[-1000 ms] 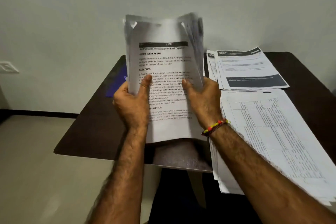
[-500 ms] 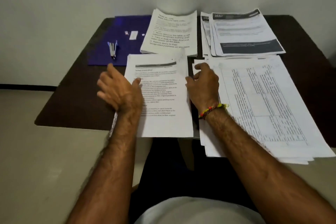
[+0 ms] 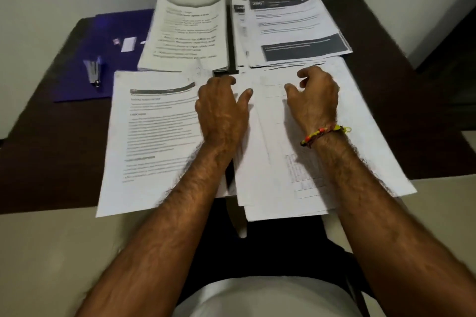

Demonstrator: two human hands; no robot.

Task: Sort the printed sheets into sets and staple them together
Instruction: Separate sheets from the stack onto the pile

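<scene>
A printed set [image 3: 154, 136] with a dark header bar lies flat at the table's front left. My left hand [image 3: 221, 110] rests flat across its right edge, with fingers and thumb reaching onto the front-right stack [image 3: 355, 136] of table-printed sheets. Over the top part of that stack is my right hand [image 3: 314, 95], fingers loosely curled and nothing visibly held. Two more stacks lie at the back, one in the middle [image 3: 185, 33] and one with dark bars at the right [image 3: 296, 26]. A stapler [image 3: 94, 69] lies on a purple folder [image 3: 77, 90] at the left.
The dark brown table [image 3: 38, 136] stands against a white wall. A small white box [image 3: 128, 44] and a tiny scrap lie on the folder. The front stacks overhang the table's near edge above my lap. Pale floor shows on the left.
The set held upright a second ago now lies flat at the front left. Both hands have let go of it and shifted right toward the front-right stack.
</scene>
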